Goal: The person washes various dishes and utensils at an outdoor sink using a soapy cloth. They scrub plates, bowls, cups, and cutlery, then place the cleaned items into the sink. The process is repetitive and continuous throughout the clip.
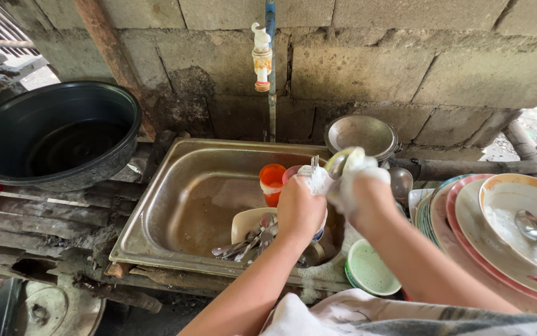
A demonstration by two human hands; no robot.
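Nearest you, your left hand point(299, 208) is closed around the handle of a fork point(314, 167), tines up, and your right hand point(360, 190) is wrapped around a soapy sponge point(343, 163) pressed against it, both above the right end of the steel sink point(156, 205). The fork looks light and stiff but slick with suds, so a firm pinch low on the handle suits it. Beyond your hands stand an orange cup point(272, 182) and the block wall's tap point(261, 57).

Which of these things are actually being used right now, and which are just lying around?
In use: left hand holding a fork; right hand with soapy sponge; sink.
Lying about: black basin, orange cup, stacked plates, green bowl, tap.
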